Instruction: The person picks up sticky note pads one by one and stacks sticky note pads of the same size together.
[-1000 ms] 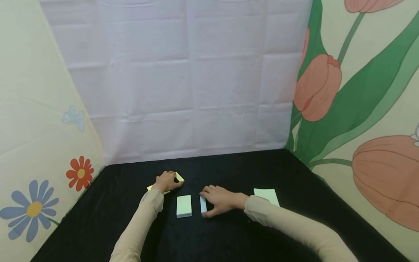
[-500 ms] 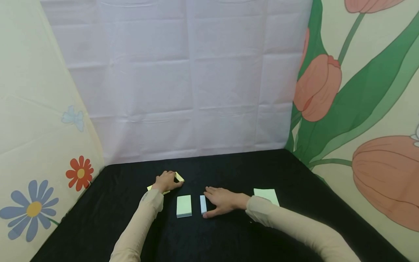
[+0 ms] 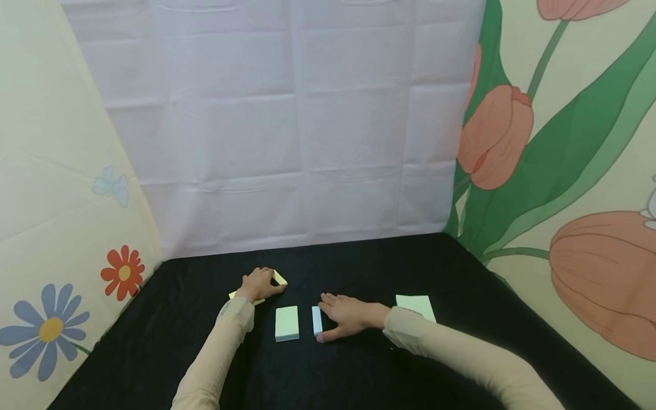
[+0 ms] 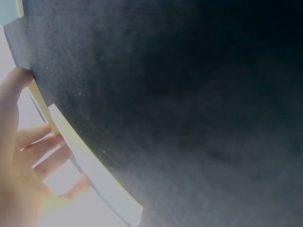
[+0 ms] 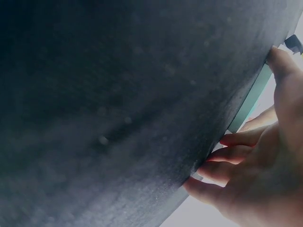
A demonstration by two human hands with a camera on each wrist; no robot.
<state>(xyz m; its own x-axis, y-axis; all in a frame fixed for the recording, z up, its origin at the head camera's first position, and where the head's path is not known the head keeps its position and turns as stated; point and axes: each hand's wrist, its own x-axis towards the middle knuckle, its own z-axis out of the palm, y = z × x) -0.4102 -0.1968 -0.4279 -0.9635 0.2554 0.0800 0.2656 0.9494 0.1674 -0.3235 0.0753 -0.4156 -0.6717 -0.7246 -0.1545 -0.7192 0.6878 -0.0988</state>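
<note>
In the head view my left hand [image 3: 258,284] spans a pale yellow slab [image 3: 279,277], thumb at one end and fingers at the other. The left wrist view shows the same yellow slab [image 4: 41,105] between thumb and fingertips. A second, thicker yellow slab [image 4: 99,170] lies against those fingers; my hand partly hides it in the head view. My right hand [image 3: 347,315] rests beside a narrow pale blue slab [image 3: 317,321], its thumb at the near end. Its fingers stretch past the far end, spread and nearly straight. The right wrist view shows a bluish-green slab [image 5: 251,97] between thumb and fingers.
A pale green block [image 3: 287,323] with a bluish side sits between the hands. Another pale green rectangle [image 3: 417,306] lies behind the right sleeve, partly covered by it. Black cloth [image 3: 359,267] covers the table, and a white sheet [image 3: 302,125] hangs behind it.
My right hand's fingers have drawn back from the narrow blue slab's far end and straightened, leaving more of its top visible. The left hand and the slabs have stayed put.
</note>
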